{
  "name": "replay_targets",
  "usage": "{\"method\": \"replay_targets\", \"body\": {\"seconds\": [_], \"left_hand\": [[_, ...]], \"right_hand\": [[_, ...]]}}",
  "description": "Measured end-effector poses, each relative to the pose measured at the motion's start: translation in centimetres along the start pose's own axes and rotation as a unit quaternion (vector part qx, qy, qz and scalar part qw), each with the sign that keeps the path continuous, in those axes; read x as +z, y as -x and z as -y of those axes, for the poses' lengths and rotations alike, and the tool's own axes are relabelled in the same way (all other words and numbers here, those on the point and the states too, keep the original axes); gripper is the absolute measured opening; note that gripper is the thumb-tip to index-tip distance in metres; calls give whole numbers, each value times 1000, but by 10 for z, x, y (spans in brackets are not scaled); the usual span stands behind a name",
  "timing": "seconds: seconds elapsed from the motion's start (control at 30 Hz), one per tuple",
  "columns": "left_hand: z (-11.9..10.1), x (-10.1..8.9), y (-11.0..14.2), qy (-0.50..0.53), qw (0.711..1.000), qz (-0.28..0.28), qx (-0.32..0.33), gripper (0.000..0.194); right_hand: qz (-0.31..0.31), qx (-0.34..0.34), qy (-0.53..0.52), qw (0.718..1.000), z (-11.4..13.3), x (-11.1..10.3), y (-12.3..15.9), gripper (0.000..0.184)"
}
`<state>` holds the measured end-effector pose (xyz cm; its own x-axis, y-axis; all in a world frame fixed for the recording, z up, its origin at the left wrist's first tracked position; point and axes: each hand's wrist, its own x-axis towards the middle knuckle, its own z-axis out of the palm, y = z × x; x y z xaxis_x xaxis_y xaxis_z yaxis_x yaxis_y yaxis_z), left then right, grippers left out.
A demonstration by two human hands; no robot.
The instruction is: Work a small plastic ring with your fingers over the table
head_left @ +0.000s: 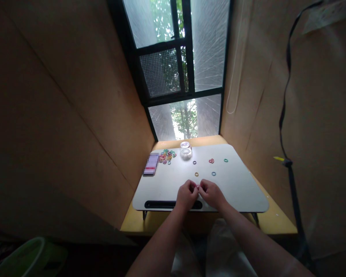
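Pink in colour, with the exact shape too small to read: recorded for the small item (198, 186) at the meeting point of both hands. Seen pinched on one side by the closed fingers of the left hand (187, 194) and on the other by the closed fingers of the right hand (211, 192), right at the tips, over the near part of the white table (242, 184). Cannot tell how far it extends behind the fingers. Just beyond the hands, noted a yellow ring (196, 176) and, to its right, a blue ring (213, 176). Farther back, from left to right, logged a dark ring (194, 164), a red ring cluster (211, 161) and a green ring (225, 162). At far left, found a multicoloured ring pile (167, 156) beside a blurred rectangular object (151, 164). Between the pile and the dark ring, toward the window (209, 111), located a clear round container (186, 154). Near the left hand, observed a black slot (160, 204) along the near edge.
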<state>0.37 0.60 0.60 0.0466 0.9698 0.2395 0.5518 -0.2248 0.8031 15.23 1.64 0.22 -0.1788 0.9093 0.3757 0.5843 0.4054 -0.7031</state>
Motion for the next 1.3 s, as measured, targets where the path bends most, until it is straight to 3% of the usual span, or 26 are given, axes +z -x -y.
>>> {"method": "replay_targets", "body": {"seconds": [0.3,0.63,0.87,1.3], "left_hand": [[0,-3,0,37,999,16,18,19],[-1,-2,1,8,1000,9,11,16],[0,-1,1,6,1000,16,13,14],[3,0,3,50,998,37,3,18]], "right_hand": [[-1,-17,41,999,-3,2,0,24],[-6,-10,30,999,-2,2,0,23],[-1,4,-20,1000,2,-2,2,10],[-4,-13,38,999,-4,3,2,18]]}}
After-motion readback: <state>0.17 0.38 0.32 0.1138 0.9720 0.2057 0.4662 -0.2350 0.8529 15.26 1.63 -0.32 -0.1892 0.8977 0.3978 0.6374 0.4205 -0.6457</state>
